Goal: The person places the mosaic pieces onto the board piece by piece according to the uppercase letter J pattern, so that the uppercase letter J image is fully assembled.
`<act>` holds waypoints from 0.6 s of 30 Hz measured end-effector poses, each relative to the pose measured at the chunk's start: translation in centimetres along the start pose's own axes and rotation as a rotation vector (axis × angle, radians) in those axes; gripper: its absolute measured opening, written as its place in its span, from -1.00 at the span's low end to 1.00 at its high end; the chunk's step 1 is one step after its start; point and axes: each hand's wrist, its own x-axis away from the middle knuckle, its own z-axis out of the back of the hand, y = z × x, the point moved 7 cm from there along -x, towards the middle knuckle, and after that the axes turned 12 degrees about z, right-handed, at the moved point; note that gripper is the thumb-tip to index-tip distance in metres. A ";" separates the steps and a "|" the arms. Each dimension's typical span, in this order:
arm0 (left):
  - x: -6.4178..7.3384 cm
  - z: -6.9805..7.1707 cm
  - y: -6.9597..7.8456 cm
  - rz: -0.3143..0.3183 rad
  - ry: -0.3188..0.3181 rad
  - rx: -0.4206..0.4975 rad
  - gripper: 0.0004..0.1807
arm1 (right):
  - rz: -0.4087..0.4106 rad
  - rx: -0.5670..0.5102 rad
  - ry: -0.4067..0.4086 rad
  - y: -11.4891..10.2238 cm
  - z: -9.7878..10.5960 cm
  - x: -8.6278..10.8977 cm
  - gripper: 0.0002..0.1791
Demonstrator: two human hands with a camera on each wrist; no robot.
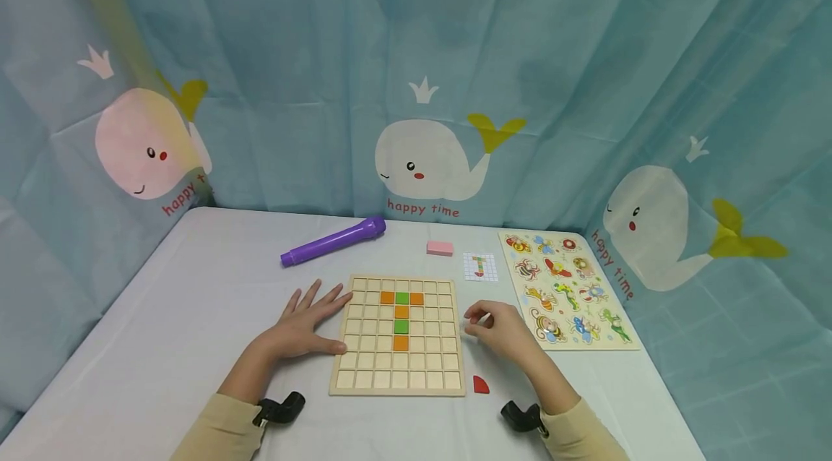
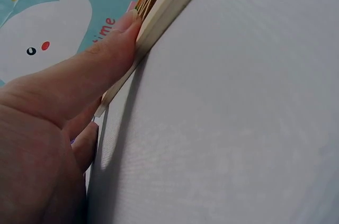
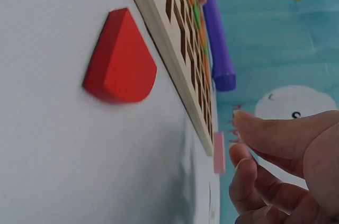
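Observation:
A wooden grid board [image 1: 364, 380] lies on the table with orange and green square tiles [image 1: 401, 326] set in a T shape. My left hand [image 1: 295, 327] is spread at its left edge, thumb and fingertips touching the frame; the left wrist view shows the thumb [image 2: 100, 62] on the rim. Just off the board's right edge is my right hand [image 1: 500, 327], its fingers loosely bent. In the right wrist view its thumb [image 3: 270, 134] and index tip stand apart, with nothing visible between them. A red quarter-circle piece [image 1: 480, 384] lies on the table beside the board's lower right corner.
Behind the board lie a purple microphone-shaped stick [image 1: 334, 240], a pink block [image 1: 439, 248] and a small pattern card [image 1: 480, 268]. An insect picture puzzle board [image 1: 565, 291] lies at the right. Whale-printed curtains [image 1: 292, 121] surround the white table [image 1: 195, 287].

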 end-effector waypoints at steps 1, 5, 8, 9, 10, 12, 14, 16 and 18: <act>0.0 0.0 0.0 -0.001 0.001 0.000 0.17 | -0.009 0.001 0.005 0.3 0.2 0.1 -0.86; -0.1 -0.1 0.0 -0.002 0.000 0.006 0.17 | -0.040 0.000 0.020 1.3 0.9 0.8 -0.86; -0.2 -0.1 0.0 0.001 -0.002 0.006 0.17 | -0.057 0.009 0.029 1.9 1.5 1.3 -0.85; -0.2 -0.1 0.0 0.003 -0.003 0.005 0.17 | -0.065 0.013 0.032 2.2 1.7 1.5 -0.84; -0.2 -0.1 0.0 0.004 -0.003 0.005 0.18 | -0.071 0.020 0.035 2.4 1.9 1.6 -0.83; -0.2 -0.1 0.0 0.008 -0.004 0.007 0.18 | -0.083 0.027 0.040 2.8 2.3 2.0 -0.82; -0.1 -0.1 0.1 0.009 -0.005 0.011 0.17 | -0.094 0.033 0.045 3.3 2.5 2.3 -0.80; -0.1 0.0 0.2 0.007 -0.008 0.017 0.17 | -0.103 0.044 0.050 3.7 2.7 2.6 -0.78; -0.1 -0.1 0.3 0.005 -0.010 0.019 0.16 | -0.112 0.054 0.060 4.2 2.9 2.9 -0.76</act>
